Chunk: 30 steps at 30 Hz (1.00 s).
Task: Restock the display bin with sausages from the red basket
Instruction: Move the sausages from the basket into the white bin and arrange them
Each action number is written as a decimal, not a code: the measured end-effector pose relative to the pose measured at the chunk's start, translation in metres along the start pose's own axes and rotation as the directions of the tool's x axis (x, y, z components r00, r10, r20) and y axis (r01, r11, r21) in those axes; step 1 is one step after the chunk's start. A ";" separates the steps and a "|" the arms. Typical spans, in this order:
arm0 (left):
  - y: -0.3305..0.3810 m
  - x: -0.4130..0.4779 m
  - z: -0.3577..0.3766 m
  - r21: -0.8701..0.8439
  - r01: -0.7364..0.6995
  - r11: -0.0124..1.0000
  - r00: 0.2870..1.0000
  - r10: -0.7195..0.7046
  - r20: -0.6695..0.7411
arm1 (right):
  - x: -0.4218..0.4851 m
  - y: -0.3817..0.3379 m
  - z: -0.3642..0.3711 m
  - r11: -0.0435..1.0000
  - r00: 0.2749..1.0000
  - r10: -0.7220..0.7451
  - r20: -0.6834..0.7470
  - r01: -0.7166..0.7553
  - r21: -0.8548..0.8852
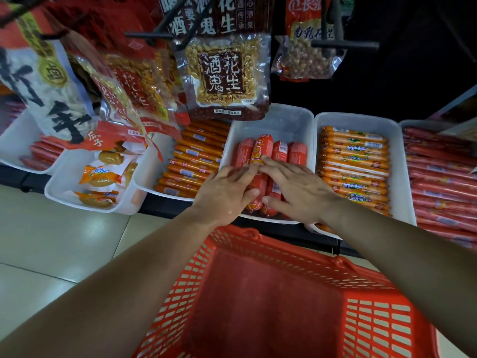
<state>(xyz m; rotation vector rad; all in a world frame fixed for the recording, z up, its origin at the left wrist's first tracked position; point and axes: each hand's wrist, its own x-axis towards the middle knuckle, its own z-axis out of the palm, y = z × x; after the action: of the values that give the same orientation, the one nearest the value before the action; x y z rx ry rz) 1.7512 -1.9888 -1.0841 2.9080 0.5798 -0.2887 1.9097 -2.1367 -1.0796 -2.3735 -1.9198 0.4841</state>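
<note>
Sausages [263, 161] lie side by side in the display bin [296, 125] — both hands [227, 192] spread flat on them, likely levelling the row — red basket [284, 293] near.

Hung overhead on black pegs [343, 44]: a clear bag of peanuts [224, 76] with a dark square label, a second peanut bag [307, 56] to its right, and crowded snack bags [134, 81] tilted at the left. Below, in a row of white trays [361, 118]: slim orange sticks [192, 164] stacked crosswise, yellow snacks in orange wrappers [102, 174] further left, a few red sticks [41, 153] at the far left, green-labelled orange sticks [356, 161] on the right, and heaped red packs [438, 187] at the far right. Underneath, pale floor tiles [56, 244].
</note>
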 end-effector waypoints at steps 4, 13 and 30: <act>-0.009 -0.002 -0.006 0.040 0.004 0.999 1.000 -0.003 -0.022 | -0.001 0.001 0.008 0.995 1.000 -0.006 0.006 0.006 -0.103; -0.028 -0.016 -0.005 0.083 0.016 0.996 0.999 -0.014 -0.031 | -0.004 0.000 0.018 0.994 0.999 0.045 0.021 -0.042 -0.100; -0.021 -0.008 0.002 -0.212 -0.002 0.977 0.996 -0.017 -0.084 | -0.013 -0.018 0.015 0.984 0.978 0.154 -0.138 -0.140 0.107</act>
<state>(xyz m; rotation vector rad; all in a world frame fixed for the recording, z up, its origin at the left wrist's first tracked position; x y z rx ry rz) 1.7352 -1.9726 -1.0869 2.7231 0.5951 -0.0960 1.8867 -2.1472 -1.0872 -2.4258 -1.6313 0.3891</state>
